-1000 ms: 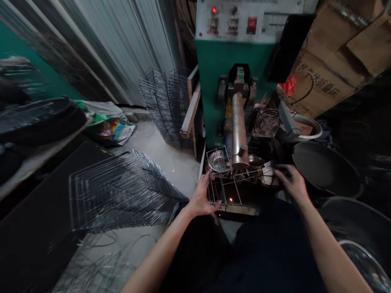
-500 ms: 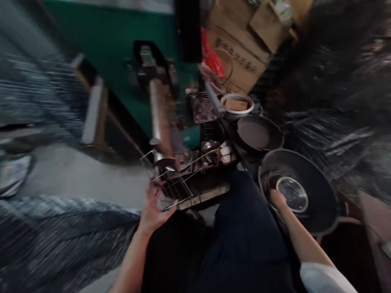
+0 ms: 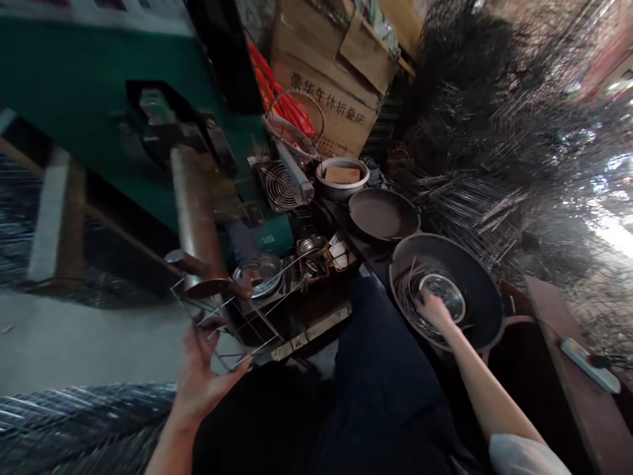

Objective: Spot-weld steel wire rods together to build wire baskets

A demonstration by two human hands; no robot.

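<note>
My left hand (image 3: pixel 202 369) is at the lower left, its fingers and thumb wrapped around the near end of a thin wire frame (image 3: pixel 267 321). The frame reaches up and right beneath a metal cylinder (image 3: pixel 192 211) on the green machine (image 3: pixel 59 72). On the right, my right hand (image 3: pixel 432 309) reaches into a large dark pan (image 3: pixel 477 290). Its fingers are closed at the left edge of a small round dish (image 3: pixel 450 297), beside loose wires (image 3: pixel 408 287); what they pinch is too small to make out.
A shallow dark pan (image 3: pixel 383 214) and a white bowl (image 3: pixel 341 191) with a brown block lie behind the large pan. Stacked wire racks (image 3: pixel 475 211) stand at the right. A cardboard box (image 3: pixel 326 86) is at the back, a power strip (image 3: pixel 591 366) at far right.
The view has swung to the right, so things appear further left. My left hand still holds the wire frame, and my right hand is still in the large pan at the small dish.
</note>
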